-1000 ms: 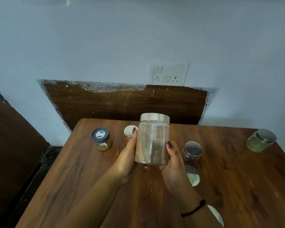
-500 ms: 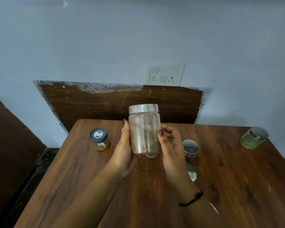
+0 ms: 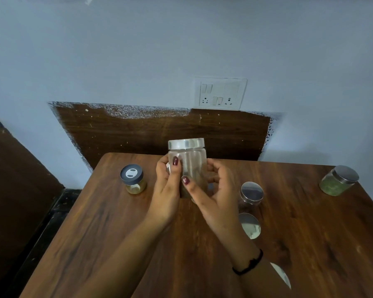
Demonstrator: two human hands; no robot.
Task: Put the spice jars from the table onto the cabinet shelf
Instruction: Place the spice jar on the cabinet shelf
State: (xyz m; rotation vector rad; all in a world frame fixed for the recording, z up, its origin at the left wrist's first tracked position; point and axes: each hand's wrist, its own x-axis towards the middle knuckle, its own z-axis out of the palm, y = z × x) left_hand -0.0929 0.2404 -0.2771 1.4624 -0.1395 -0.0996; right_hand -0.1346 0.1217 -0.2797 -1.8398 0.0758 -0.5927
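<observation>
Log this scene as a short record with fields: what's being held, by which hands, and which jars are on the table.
held: clear jar, upright, silver lid on
grip: left hand on its left side, right hand on its right
on table: dark-lidded jar at left; far silver-lidded jar and near silver-lidded jar right of the hands; green-filled jar at far right
cabinet shelf: not in view
</observation>
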